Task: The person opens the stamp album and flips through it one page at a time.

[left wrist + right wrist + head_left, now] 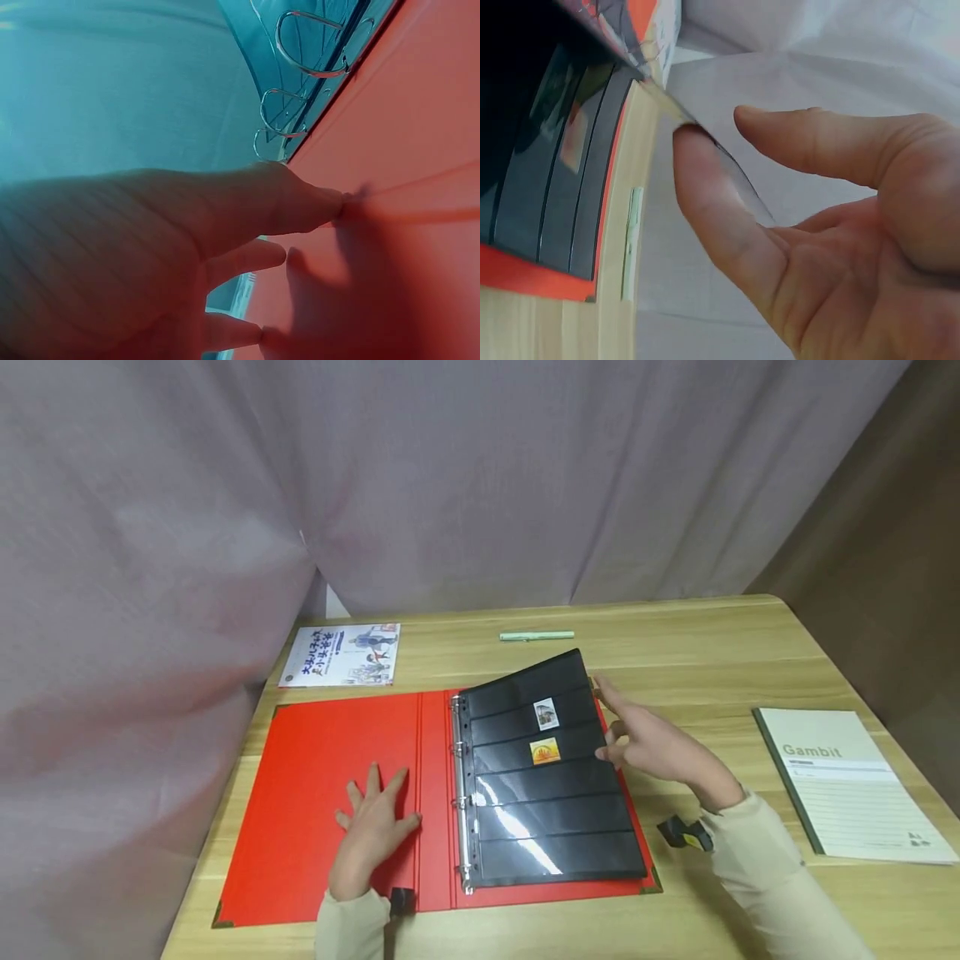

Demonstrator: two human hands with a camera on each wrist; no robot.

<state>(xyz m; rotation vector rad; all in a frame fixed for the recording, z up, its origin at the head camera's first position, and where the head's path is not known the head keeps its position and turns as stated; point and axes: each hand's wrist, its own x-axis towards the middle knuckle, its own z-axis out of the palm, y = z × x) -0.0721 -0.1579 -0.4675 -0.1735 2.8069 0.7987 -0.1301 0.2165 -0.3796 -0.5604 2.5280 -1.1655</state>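
The red binder (352,727) lies wide open on the counter (675,635), filling the lower middle of the frame. Down its centre run the metal rings (460,802), and from them a black page (547,814) with clear strips spreads to the right, its upper right corner lifted and another dark page beneath. Two stamps sit in the upper strips: a pale one (546,714) and, just below it, a yellow one (545,751). White glare streaks the lower strips, so I can't make those out well.

At the page's right edge is the right hand (652,743), covering part of that edge. From the wrist I see one fingertip against the page and another digit standing apart; whether the page is pinched I can't tell. The left hand (371,835) is spread on the bare red cover at lower left, fingertips touching it, thumb by the crease.

Further out, a picture book (341,655) lies just past the binder's upper left corner. A pale green pen (536,636) rests at upper centre, near the raised corner but uncovered. A notebook (855,785) marked "Gambit" lies at far right, well apart from the binder, with the right sleeve (772,868) reaching in between. Behind everything hangs a greyish curtain (480,485).
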